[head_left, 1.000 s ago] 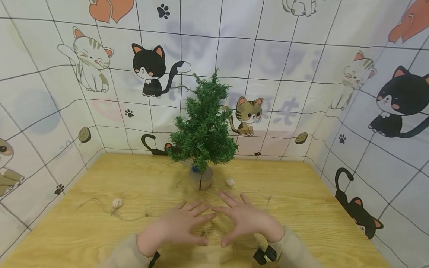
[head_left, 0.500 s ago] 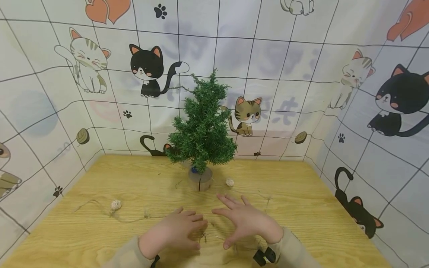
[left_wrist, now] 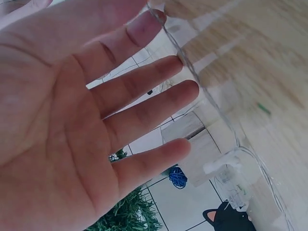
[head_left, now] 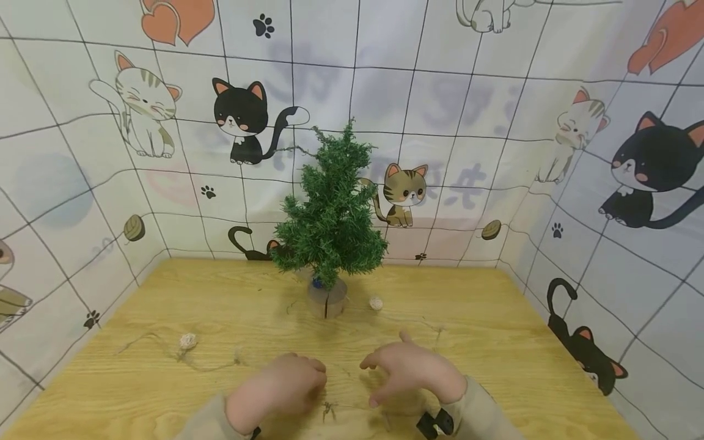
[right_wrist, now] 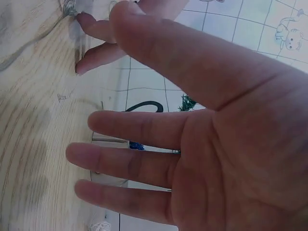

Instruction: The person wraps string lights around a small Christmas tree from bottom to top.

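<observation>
A thin light string (head_left: 211, 369) with white woven balls lies loosely across the wooden table. My left hand (head_left: 291, 385) is low over the tabletop, fingers bent down. In the left wrist view its thumb and index fingertip pinch the wire (left_wrist: 211, 103), while the other fingers reach out straight. My right hand (head_left: 412, 366) hovers to the right with relaxed fingers, and its palm (right_wrist: 240, 178) holds nothing. One white woven ball (head_left: 188, 341) rests at the left; another white ball (head_left: 376, 303) sits beside the tree's base. Some wire is hidden under the hands.
A small green artificial tree (head_left: 330, 214) stands at the back on a round wooden base (head_left: 327, 299). A blue woven ball (head_left: 317, 283) is by its trunk. White cat-print cloth (head_left: 440, 91) encloses the table's back and sides.
Both hands were spread flat above the table. The left has lowered, its fingers bending down toward the wire; the right has dropped slightly and its fingers have drawn in.
</observation>
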The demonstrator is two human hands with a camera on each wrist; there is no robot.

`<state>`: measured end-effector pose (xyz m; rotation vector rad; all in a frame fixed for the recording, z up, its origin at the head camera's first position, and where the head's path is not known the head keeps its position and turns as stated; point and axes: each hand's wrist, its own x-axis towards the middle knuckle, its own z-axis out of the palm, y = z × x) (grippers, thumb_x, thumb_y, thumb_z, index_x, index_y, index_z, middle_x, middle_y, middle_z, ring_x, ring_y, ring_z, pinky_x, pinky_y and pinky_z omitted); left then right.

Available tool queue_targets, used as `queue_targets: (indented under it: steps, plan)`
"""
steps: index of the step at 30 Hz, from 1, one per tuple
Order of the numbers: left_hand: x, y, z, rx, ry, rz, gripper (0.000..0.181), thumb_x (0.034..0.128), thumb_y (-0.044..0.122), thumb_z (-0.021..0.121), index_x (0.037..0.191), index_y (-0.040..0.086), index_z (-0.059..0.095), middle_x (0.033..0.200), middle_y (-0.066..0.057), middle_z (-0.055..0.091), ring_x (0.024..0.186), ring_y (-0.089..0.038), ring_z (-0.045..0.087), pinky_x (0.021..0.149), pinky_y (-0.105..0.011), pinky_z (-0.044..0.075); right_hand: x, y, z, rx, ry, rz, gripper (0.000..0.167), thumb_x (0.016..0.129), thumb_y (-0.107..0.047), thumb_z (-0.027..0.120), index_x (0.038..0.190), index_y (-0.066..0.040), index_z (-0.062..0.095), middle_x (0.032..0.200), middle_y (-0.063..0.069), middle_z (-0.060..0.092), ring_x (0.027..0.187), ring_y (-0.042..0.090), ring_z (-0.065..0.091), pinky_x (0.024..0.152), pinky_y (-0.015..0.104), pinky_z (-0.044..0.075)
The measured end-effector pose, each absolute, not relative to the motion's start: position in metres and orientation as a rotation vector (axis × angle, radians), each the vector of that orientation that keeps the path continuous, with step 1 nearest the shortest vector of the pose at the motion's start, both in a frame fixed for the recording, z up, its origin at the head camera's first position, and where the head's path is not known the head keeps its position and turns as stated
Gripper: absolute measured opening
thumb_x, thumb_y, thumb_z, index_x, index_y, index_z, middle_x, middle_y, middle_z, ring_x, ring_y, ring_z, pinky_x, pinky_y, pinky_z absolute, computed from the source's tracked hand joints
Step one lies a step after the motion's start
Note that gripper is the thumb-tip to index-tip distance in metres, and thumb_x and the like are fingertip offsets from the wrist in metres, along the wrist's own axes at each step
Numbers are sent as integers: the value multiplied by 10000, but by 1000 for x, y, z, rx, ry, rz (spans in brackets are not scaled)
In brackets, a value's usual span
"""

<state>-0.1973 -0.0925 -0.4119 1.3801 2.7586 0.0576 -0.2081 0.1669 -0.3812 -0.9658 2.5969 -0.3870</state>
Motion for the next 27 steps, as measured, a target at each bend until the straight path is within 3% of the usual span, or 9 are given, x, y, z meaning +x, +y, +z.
queue_targets:
  steps: [3, 7, 12, 18, 23, 27]
  plan:
    - [-196, -91, -415, 1401, 2790, 48, 210, 805, 139, 753, 672, 226, 617, 784, 153, 462, 590, -27, 376, 569, -227, 382, -208, 169, -380, -957, 2574, -421, 558, 789, -421, 787, 1248, -135, 649, 1147, -79, 656, 1067, 147, 605, 1034, 679, 207]
    - [-194, -90, -414, 1384, 2794, 76, 301, 775, 68, 754, 601, 233, 571, 734, 150, 434, 574, -48, 311, 564, -226, 341, -207, 170, -377, -939, 2564, -441, 558, 797, -405, 784, 1261, -132, 638, 1155, -50, 656, 1070, 176, 606, 1039, 655, 227]
    - [-195, -93, -398, 1324, 2738, 259, 293, 871, 63, 679, 693, 202, 492, 628, 139, 387, 537, -40, 301, 535, -214, 317, -208, 168, -374, -992, 2504, -480, 527, 839, -402, 745, 1279, -138, 627, 1195, -77, 637, 1096, 139, 595, 1041, 655, 224]
    - [-193, -98, -378, 1287, 2690, 449, 204, 966, 134, 598, 828, 203, 465, 612, 138, 390, 515, -24, 316, 505, -202, 317, -218, 166, -386, -1131, 2197, -688, 445, 929, -280, 668, 1312, -68, 589, 1252, -8, 619, 1132, 112, 575, 954, 335, 451]
    - [-195, -106, -366, 1268, 2712, 617, 165, 980, 159, 583, 860, 189, 475, 615, 133, 380, 508, -10, 306, 495, -201, 314, -226, 165, -397, -1235, 1944, -850, 301, 948, -157, 637, 1199, 9, 634, 1165, 59, 659, 1081, 66, 592, 925, 270, 464]
    - [-196, -113, -355, 1297, 2813, 674, 185, 994, 149, 557, 852, 186, 444, 646, 126, 346, 533, -7, 289, 500, -204, 305, -226, 166, -396, -1302, 1916, -860, 165, 942, -138, 632, 1000, 8, 682, 1128, 61, 671, 1063, 44, 589, 912, 264, 468]
